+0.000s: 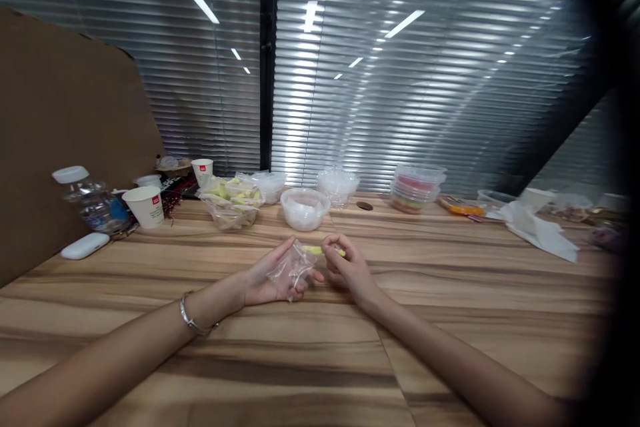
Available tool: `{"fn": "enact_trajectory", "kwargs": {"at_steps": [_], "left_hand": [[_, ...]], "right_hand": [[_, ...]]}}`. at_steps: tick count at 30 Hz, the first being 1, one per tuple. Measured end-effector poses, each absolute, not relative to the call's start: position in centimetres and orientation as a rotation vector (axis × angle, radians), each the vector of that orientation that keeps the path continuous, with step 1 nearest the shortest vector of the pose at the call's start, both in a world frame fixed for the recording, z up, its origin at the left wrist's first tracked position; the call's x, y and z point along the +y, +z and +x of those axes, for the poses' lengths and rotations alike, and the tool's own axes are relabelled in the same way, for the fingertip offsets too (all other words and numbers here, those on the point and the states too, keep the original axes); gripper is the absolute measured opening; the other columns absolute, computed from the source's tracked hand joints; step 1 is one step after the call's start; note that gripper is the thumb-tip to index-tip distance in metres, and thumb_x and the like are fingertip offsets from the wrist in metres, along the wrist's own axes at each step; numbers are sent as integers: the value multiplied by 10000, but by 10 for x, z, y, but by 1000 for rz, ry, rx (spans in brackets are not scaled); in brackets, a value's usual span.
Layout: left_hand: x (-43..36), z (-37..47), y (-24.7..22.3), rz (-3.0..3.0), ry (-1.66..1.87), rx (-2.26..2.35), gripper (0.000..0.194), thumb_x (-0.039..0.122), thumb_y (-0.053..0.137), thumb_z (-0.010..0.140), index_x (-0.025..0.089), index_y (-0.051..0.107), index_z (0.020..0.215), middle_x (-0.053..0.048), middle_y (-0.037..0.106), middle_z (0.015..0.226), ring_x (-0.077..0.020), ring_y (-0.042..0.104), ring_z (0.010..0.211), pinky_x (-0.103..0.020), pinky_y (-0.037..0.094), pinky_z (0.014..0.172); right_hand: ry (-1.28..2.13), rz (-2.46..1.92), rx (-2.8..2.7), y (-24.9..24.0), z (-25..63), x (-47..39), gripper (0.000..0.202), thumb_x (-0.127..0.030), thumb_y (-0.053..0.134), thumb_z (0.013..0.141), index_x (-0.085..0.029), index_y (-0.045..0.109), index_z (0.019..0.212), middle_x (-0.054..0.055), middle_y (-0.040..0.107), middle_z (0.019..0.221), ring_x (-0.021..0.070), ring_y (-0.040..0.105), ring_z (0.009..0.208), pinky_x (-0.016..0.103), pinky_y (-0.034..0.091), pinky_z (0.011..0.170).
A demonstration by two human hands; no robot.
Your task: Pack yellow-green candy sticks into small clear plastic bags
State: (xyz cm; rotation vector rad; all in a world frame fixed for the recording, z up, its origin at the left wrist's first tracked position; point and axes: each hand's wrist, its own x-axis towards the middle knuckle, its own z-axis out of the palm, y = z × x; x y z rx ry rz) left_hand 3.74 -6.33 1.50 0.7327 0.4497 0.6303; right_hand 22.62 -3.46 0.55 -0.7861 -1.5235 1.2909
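A small clear plastic bag [291,268] lies crinkled across the palm of my left hand [273,279], held by its thumb and fingers. Close beside it, my right hand [349,269] pinches a thin yellow strip [314,250] between thumb and fingertips. The strip's left end reaches the bag's edge; whether it is inside the opening I cannot tell. Beyond my hands stand a round clear plastic bowl [306,209] with whitish contents and a clear tub of yellow pieces [233,205], some seemingly wrapped in plastic.
Along the back are stacked clear containers [415,188] and plastic bowls [338,185]. Left stand a paper cup [145,207], a clear bottle [97,203] and a white case [85,246]. White tissue [540,230] and an orange packet [460,205] lie right. Window blinds rise behind the wooden table [310,367].
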Motion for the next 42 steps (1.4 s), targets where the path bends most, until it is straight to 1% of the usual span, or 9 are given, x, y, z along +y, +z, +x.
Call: {"fn": "enact_trajectory", "kwargs": {"at_steps": [4, 8, 13, 18, 26, 32, 37, 40, 42], "left_hand": [[-60, 35, 9, 740, 574, 441, 615, 623, 336, 834, 111, 559, 1091, -159, 568, 1044, -122, 493, 589, -254, 294, 517], [-60, 35, 8, 718, 526, 425, 623, 615, 329, 841, 97, 552, 1106, -145, 563, 1019, -116, 476, 581, -246, 284, 502], [-61, 34, 9, 718, 484, 426, 600, 615, 325, 842, 122, 546, 1103, -119, 578, 966, -123, 484, 566, -242, 296, 493], [-65, 34, 13, 764, 404, 447, 571, 592, 303, 858, 124, 558, 1062, -143, 584, 1030, -173, 560, 648, -280, 380, 566], [-65, 35, 12, 800, 360, 434, 562, 579, 318, 859, 111, 573, 1041, -165, 601, 1013, -202, 594, 681, -325, 424, 616], [-63, 36, 11, 763, 386, 414, 557, 560, 308, 871, 102, 561, 1062, -161, 612, 1004, -195, 595, 678, -299, 438, 586], [-60, 35, 8, 731, 419, 367, 570, 550, 282, 882, 103, 531, 1134, -167, 620, 1002, -203, 593, 676, -327, 449, 590], [-58, 32, 5, 687, 443, 382, 613, 560, 282, 878, 52, 559, 1081, -161, 630, 884, -194, 576, 639, -321, 444, 575], [-57, 31, 2, 652, 478, 392, 583, 554, 301, 876, 64, 581, 1023, -143, 628, 830, -189, 569, 623, -321, 439, 577]], "right_hand": [[1396, -707, -1470, 8, 226, -32, 230, -404, 588, 795, -180, 556, 834, -36, 431, 586, 77, 385, 534, 195, 285, 490], [1586, -650, -1433, 5, 223, -34, 278, -447, 533, 823, -176, 572, 870, -28, 441, 598, 81, 397, 521, 204, 302, 494], [1704, -587, -1335, 1, 217, -39, 315, -483, 449, 854, -216, 512, 1007, -41, 426, 587, 98, 420, 504, 206, 325, 468], [1553, -622, -1315, 0, 218, -40, 217, -351, 592, 808, -228, 452, 919, -70, 425, 577, 74, 399, 522, 176, 326, 499], [1487, -599, -1512, 4, 215, -47, 235, -332, 652, 759, -196, 469, 814, -46, 505, 662, 75, 444, 545, 198, 351, 522], [1340, -677, -1684, 4, 217, -48, 249, -398, 501, 859, -182, 513, 738, -25, 492, 647, 102, 460, 597, 220, 368, 579], [1149, -695, -1751, 2, 218, -48, 359, -429, 323, 926, -192, 589, 887, 34, 579, 912, 161, 532, 896, 287, 393, 843], [1030, -699, -1875, 5, 217, -51, 396, -423, 294, 935, -200, 621, 949, 48, 571, 976, 169, 526, 947, 302, 378, 889], [964, -698, -1963, 8, 217, -52, 382, -419, 327, 927, -210, 642, 985, 56, 555, 1020, 173, 518, 971, 305, 380, 897]]}}
